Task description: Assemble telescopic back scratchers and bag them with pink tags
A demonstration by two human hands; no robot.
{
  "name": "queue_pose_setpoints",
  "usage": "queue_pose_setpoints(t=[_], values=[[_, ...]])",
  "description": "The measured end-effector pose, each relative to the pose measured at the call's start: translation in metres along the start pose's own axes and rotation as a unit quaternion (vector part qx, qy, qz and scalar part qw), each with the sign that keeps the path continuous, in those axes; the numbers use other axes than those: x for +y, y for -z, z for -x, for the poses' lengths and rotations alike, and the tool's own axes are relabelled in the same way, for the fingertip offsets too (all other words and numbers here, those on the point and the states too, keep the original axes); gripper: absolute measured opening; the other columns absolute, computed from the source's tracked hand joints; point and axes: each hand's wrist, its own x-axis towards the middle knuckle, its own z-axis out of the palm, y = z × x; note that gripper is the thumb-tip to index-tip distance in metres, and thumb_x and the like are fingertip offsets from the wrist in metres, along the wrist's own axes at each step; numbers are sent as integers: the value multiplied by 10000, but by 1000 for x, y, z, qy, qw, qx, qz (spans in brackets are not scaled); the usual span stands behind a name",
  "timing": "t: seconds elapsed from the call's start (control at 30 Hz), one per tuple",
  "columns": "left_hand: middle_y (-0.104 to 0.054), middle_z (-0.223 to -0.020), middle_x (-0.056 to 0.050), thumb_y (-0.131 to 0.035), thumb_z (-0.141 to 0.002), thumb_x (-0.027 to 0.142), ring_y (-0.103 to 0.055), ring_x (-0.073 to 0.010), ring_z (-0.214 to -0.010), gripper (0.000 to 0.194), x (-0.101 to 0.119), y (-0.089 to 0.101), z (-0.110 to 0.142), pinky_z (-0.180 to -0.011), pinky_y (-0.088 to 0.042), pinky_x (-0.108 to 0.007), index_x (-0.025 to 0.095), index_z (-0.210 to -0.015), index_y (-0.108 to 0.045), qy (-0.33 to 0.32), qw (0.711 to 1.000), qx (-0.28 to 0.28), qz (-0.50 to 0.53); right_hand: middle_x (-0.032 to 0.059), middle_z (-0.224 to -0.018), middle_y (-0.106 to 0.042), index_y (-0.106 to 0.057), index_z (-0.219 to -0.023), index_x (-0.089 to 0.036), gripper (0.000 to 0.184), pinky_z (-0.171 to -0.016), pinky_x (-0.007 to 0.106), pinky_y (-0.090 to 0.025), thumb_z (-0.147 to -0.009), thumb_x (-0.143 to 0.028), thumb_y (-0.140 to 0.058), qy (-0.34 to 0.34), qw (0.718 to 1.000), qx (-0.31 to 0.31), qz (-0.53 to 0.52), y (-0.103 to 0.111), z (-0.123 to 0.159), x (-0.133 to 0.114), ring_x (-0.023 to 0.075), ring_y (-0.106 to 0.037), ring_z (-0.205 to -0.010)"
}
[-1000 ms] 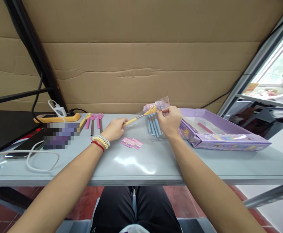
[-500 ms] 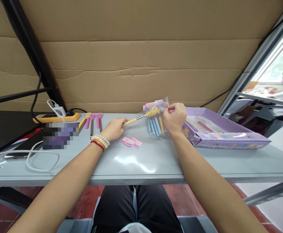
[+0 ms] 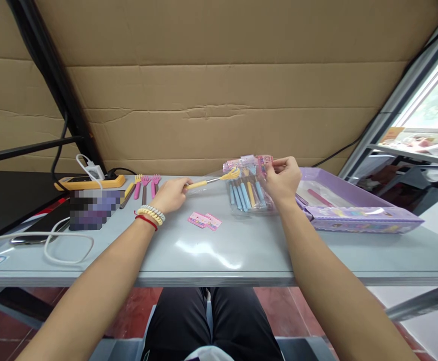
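Observation:
My left hand [image 3: 171, 194] is closed on the yellow handle end of a back scratcher [image 3: 206, 183], whose claw head points right. Clear plastic shows behind its metal rod. Pinched in my right hand [image 3: 284, 179] is a pink card-topped edge among the clear plastic packages [image 3: 241, 193]. Inside these packages lie several blue-handled pieces and a yellow one. The scratcher's claw overlaps the packages' left part in view. Two small pink cards [image 3: 204, 220] lie overlapping on the table in front of the hands.
Beyond my left hand lie several pink and yellow back scratchers [image 3: 145, 188]. A yellow power strip [image 3: 91, 183], a blurred-out dark item [image 3: 94, 210] and a white cable [image 3: 68, 261] are at left. The purple box [image 3: 365, 220] stands at right on the grey table [image 3: 241, 255].
My left hand has drawn the back scratcher slightly left. My right hand has moved right with the pink package edge, so more of the blue-handled pieces shows.

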Motion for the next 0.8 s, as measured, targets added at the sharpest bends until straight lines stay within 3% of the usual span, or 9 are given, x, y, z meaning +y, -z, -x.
queue_pose_setpoints(t=[0.2,0.47,0.8], values=[[-701,-916,-55,-418,-796,153,-624,-215,-857,370,-4,5,0,-696,-423,-281,216,-1083,-643,23,1000,3,4,23,-708,-623,-483,-752,-194,179,-581,287,-454,-688,-254,-639,-47,996,-25,-71,0,-2,0,176,-613,-645],[-703,-927,-46,-420,-798,172,-619,-207,-852,356,-7,0,-1,-671,-414,-275,221,-1067,-648,5,1000,-10,18,10,-665,-628,-522,-741,-177,258,-578,289,-471,-572,-196,-716,-111,983,-34,-143,0,-5,2,163,-596,-588],[-700,-951,-49,-411,-811,161,-618,-205,-856,367,-2,0,-1,-689,-424,-276,204,-1092,-643,14,999,-24,16,-11,-618,-623,-545,-715,-168,368,-578,281,-485,-439,-196,-786,-127,970,-45,-202,-1,-6,6,162,-607,-588]])
